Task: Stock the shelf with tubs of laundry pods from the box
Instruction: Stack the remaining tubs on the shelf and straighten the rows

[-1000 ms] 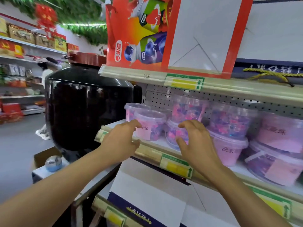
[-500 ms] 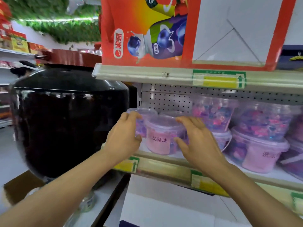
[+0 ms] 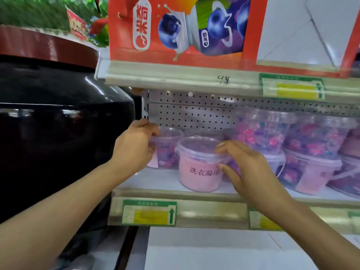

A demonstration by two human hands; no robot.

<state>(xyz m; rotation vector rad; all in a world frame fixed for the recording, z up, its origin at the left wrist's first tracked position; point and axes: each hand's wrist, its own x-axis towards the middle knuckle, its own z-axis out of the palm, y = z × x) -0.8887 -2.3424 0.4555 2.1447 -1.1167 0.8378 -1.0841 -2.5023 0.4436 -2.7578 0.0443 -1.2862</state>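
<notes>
Both hands are on tubs at the left end of the shelf (image 3: 175, 184). The left hand (image 3: 134, 151) has its fingers curled round the rim and side of the back tub (image 3: 167, 151), a clear one showing pink and purple pods, which stands against the pegboard back. The right hand (image 3: 247, 168) pinches the front tub (image 3: 198, 164), the one with the pink label, its fingers lying over the lid edge and its thumb pressed to the side. That tub stands upright on the shelf near the front lip, just beside and slightly ahead of the back one.

As for progress, much of the stocking looks done. To the right, stacked tubs (image 3: 288, 149) fill the row two high, while the left end holds only a single layer, so there seems to be room for more on top. The box the tubs come from cannot be seen here, so how many remain is impossible to tell. The present step appears to be setting these two tubs square in their places. A large black jar (image 3: 58, 133) stands just left of the shelf.
</notes>
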